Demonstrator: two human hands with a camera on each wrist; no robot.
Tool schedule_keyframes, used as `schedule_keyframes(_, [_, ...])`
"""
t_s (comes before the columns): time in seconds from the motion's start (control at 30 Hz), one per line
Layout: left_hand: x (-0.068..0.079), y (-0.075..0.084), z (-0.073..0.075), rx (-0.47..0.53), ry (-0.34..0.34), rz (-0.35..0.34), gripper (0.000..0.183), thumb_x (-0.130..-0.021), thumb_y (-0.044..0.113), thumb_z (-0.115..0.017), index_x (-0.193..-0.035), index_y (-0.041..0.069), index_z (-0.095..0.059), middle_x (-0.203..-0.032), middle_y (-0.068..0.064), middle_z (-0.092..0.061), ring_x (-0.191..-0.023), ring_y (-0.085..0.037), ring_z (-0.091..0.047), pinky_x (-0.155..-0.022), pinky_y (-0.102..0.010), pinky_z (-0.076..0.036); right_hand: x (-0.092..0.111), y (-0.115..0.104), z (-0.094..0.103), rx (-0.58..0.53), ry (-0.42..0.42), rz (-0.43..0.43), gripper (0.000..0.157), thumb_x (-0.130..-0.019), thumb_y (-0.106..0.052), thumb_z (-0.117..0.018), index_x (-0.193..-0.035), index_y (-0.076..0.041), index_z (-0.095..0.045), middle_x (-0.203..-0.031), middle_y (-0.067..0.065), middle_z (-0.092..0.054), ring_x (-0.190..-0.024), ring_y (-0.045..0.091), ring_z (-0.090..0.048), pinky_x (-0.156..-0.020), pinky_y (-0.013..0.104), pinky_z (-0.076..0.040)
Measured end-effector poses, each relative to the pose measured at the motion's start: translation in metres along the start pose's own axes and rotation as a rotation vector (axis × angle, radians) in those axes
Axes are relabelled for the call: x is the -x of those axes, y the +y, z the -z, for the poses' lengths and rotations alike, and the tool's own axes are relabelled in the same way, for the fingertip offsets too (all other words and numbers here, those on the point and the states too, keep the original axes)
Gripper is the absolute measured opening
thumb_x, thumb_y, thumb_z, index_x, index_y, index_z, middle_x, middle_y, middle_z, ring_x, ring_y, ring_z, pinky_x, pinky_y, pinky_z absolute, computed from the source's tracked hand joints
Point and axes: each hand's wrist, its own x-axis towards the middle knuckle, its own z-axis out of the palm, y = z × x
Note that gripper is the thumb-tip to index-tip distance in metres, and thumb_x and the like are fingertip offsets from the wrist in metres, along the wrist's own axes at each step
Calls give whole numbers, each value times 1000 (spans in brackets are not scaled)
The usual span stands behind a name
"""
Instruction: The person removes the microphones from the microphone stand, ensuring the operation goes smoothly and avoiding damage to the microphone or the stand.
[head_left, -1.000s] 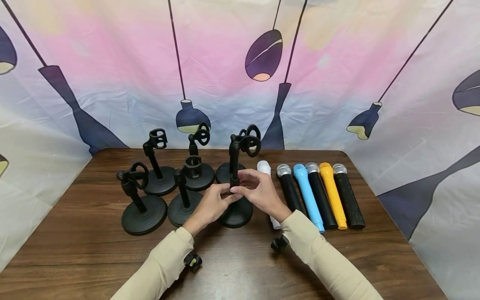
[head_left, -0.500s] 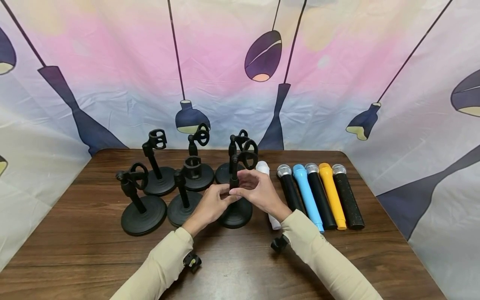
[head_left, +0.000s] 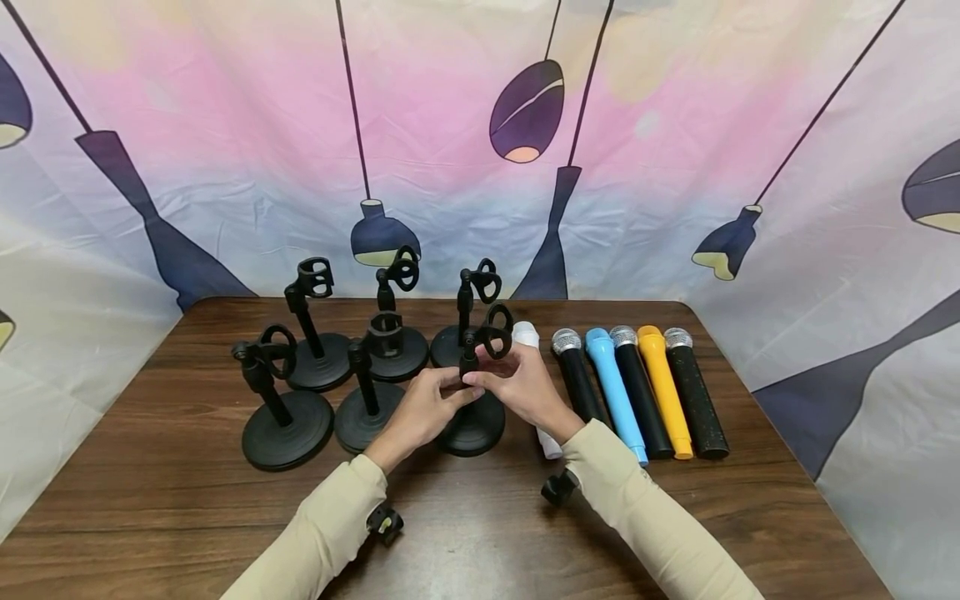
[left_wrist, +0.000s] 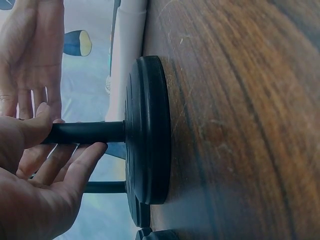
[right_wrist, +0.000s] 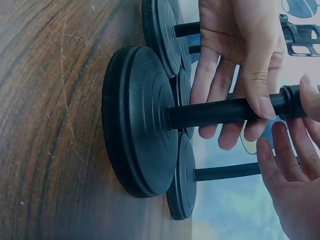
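Note:
Both hands are at the post of a black microphone stand (head_left: 470,429) at the front right of a group of stands. My left hand (head_left: 426,410) pinches the post with thumb and fingers, seen closely in the right wrist view on the post (right_wrist: 215,114). Just above it, my right hand (head_left: 525,385) pinches the collar (right_wrist: 291,101) between thumb and fingers. The round base (left_wrist: 150,130) sits flat on the table. An open ring clip (head_left: 495,330) tops the stand, above the right hand. A white microphone (head_left: 527,335) lies beside the right hand, partly hidden by it.
Several other black stands, among them a front left stand (head_left: 288,429), cluster left and behind. To the right lie a blue microphone (head_left: 617,396), a yellow microphone (head_left: 666,392) and black microphones such as the speckled one (head_left: 697,400). A printed cloth (head_left: 450,125) hangs behind the table (head_left: 480,533).
The ring clip and upper part of the held stand have moved down toward the hands, uncovering the stand behind. The hands stay nearly in place.

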Motion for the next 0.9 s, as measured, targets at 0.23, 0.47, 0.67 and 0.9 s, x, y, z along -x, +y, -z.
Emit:
schedule_keyframes(0.23, [0, 1, 0, 5, -1, -5, 26, -97, 17, -72, -122, 10, -74, -117, -3, -73, -109, -17, -68, -94, -42, -53, 0, 2, 0, 19, 6, -9, 31, -87, -2, -80, -114, 7, -68, -116, 23, -70, -108, 34, -69, -93, 40, -54])
schedule_keyframes(0.47, [1, 2, 0, 0, -3, -4, 28, -97, 16, -71, -125, 10, -72, -118, -4, -72, -111, -18, -68, -95, -43, -53, 0, 1, 1, 57, -15, -3, 38, -89, -5, -78, -124, 7, -67, -120, 23, -69, -110, 33, -68, -93, 41, -54])
schedule_keyframes(0.67, [1, 1, 0, -1, -4, -10, 26, -98, 15, -71, -123, 10, -73, -118, -4, -72, -111, -18, -67, -95, -43, -52, 0, 0, 3, -4, -24, 7, 37, -88, -3, -80, -122, 5, -67, -119, 20, -70, -106, 31, -70, -92, 38, -55])
schedule_keyframes(0.9, [1, 2, 0, 8, -7, -9, 29, -97, 14, -71, -125, 10, -72, -118, -5, -73, -110, -19, -68, -94, -43, -53, -2, 0, 6, -22, -24, 37, 17, -90, 0, -76, -104, 9, -69, -112, 22, -71, -110, 32, -69, -92, 35, -55])
